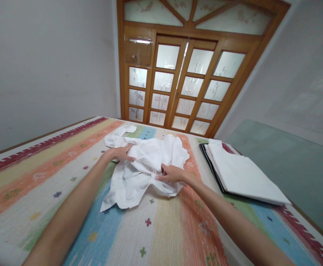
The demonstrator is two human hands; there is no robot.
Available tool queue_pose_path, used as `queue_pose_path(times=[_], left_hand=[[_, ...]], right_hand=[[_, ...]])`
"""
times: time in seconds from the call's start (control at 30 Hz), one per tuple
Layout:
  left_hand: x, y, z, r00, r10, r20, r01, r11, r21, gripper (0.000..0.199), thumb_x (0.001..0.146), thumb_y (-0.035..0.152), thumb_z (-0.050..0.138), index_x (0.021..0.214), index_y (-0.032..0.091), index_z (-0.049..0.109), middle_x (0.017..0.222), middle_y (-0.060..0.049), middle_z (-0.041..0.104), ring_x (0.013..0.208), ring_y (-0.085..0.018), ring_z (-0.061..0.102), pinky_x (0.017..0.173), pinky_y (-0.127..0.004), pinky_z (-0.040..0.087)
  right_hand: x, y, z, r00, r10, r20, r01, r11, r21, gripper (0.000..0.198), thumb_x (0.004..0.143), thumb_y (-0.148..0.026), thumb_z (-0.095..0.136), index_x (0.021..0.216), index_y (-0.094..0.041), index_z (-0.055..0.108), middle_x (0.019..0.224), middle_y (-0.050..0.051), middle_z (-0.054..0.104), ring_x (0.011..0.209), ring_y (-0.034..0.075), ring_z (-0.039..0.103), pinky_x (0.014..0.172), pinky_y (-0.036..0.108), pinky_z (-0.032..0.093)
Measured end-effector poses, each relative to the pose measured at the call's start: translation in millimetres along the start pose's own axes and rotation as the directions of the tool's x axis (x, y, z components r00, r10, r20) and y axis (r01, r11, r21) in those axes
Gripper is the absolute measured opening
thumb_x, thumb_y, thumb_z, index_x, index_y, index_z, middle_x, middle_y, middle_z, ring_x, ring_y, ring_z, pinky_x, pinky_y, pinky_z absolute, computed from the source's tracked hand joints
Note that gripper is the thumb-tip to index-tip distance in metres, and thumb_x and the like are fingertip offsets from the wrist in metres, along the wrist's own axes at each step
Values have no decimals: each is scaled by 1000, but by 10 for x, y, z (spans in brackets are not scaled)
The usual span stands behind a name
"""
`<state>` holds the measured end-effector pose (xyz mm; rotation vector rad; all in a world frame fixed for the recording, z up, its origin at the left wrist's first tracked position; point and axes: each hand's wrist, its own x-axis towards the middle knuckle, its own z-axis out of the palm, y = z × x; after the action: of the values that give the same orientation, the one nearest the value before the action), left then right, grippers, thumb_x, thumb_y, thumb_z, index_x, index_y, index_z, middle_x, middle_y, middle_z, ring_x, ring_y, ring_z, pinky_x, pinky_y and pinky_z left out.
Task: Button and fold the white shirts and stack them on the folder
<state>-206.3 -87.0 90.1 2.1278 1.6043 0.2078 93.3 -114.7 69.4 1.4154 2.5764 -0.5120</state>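
A crumpled white shirt (150, 151) lies in loose folds on the striped tablecloth, with what looks like a sleeve stretching to the far left. My left hand (122, 152) is at the shirt's left side, its thumb and fingers around a fold of cloth. Over the right part, my right hand (172, 173) pinches the fabric between thumb and fingertips. Some of the fingers on both hands are hidden by the cloth or by the hand itself.
The tablecloth (147, 236) has coloured stripes and small printed figures. To the right lies a folded white cloth stack (244, 177) with a black edge beneath it. Wooden glass-paned doors (183, 81) stand beyond the table. A pale green panel (286, 155) is at the right.
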Motion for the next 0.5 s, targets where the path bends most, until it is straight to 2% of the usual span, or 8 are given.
queue_pose_path(times=[0.07, 0.13, 0.2, 0.3, 0.37, 0.43, 0.47, 0.5], left_hand=[[73, -36, 49, 986, 121, -112, -128, 990, -55, 92, 66, 59, 64, 143, 19, 35, 140, -12, 53, 122, -29, 53, 102, -37, 43], [149, -31, 105, 957, 175, -233, -209, 969, -132, 97, 67, 56, 65, 147, 16, 28, 143, -13, 48, 128, -30, 48, 106, -39, 39], [215, 16, 160, 912, 183, -367, -263, 948, -181, 104, 65, 51, 68, 150, 14, 21, 147, -14, 43, 134, -31, 42, 109, -41, 36], [264, 139, 225, 823, 204, -530, -324, 935, -144, 106, 67, 39, 68, 153, 14, 12, 152, -14, 36, 139, -30, 35, 114, -40, 30], [258, 227, 261, 776, 266, -572, -355, 934, -47, 101, 70, 28, 64, 154, 16, 9, 153, -13, 35, 138, -28, 36, 115, -39, 29], [240, 301, 307, 768, 352, -535, -367, 927, 83, 94, 71, 16, 58, 154, 19, 14, 152, -12, 37, 135, -27, 41, 113, -39, 32], [235, 332, 340, 775, 391, -497, -367, 918, 151, 91, 70, 10, 55, 153, 21, 20, 150, -11, 40, 132, -27, 45, 110, -39, 36], [237, 361, 382, 783, 424, -455, -367, 906, 214, 86, 70, 6, 53, 150, 23, 28, 147, -10, 45, 127, -27, 50, 107, -39, 40]], right_hand=[[6, -112, 66, 999, -41, -13, 40, 998, -57, 55, 81, -59, 59, 114, -15, 57, 107, 15, 70, 88, 25, 67, 67, 27, 45], [9, -232, 111, 995, -93, 43, 97, 991, -96, 41, 84, -46, 58, 108, -13, 62, 103, 15, 71, 85, 24, 68, 64, 27, 44], [-5, -375, 145, 983, -158, 93, 171, 974, -148, 31, 85, -35, 53, 101, -11, 66, 97, 16, 73, 82, 24, 68, 62, 26, 43], [-72, -636, 191, 953, -258, 159, 290, 928, -235, 32, 85, -31, 51, 102, -9, 68, 97, 18, 73, 80, 23, 67, 60, 27, 41], [-141, -811, 194, 909, -329, 255, 391, 885, -253, 31, 86, -33, 52, 98, -10, 69, 94, 16, 73, 75, 21, 66, 57, 26, 39], [-206, -948, 137, 836, -416, 358, 504, 840, -201, 29, 88, -35, 51, 89, -13, 70, 85, 11, 73, 68, 18, 63, 55, 26, 37], [-228, -992, 78, 809, -465, 360, 546, 821, -167, 28, 88, -35, 51, 85, -15, 70, 80, 8, 72, 65, 16, 61, 55, 25, 36], [-239, -1019, -1, 805, -505, 311, 566, 812, -144, 27, 89, -35, 51, 81, -16, 70, 77, 6, 71, 64, 15, 60, 56, 25, 36]])
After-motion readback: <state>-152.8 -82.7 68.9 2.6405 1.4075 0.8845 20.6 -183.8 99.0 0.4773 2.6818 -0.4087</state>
